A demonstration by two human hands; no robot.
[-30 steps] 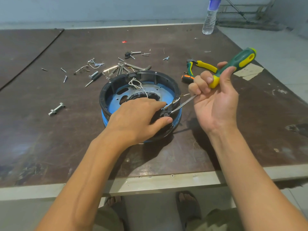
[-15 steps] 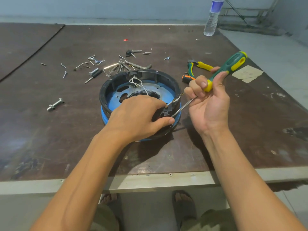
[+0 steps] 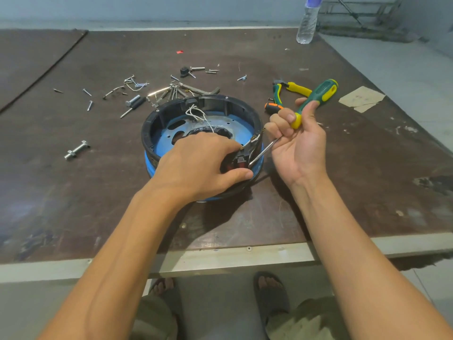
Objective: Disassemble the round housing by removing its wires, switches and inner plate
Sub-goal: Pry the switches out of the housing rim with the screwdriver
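Head view: the round housing [image 3: 171,114], black wall with a blue band at the base, sits on the dark surface [image 3: 98,192] near its front edge, roughly centred. The blue inner plate [image 3: 166,141] is seated inside it; white wires [image 3: 196,114] loop up from the far inner wall. The left hand [image 3: 196,165] grips the near-right wall of the round housing, thumb on the outside, fingers curled over the rim beside a dark switch [image 3: 241,161]. The right hand [image 3: 301,146], palm up, grasps a green-and-yellow screwdriver [image 3: 316,96]; its shaft slants down-left, tip at the switch. Exact contact of the tip cannot be told. Pliers [image 3: 291,87] lie just beyond the right hand. Loose screws [image 3: 137,84] are scattered on the far side of the housing, a bolt [image 3: 76,150] lies to the left, and a water bottle [image 3: 306,25] stands at the far edge.
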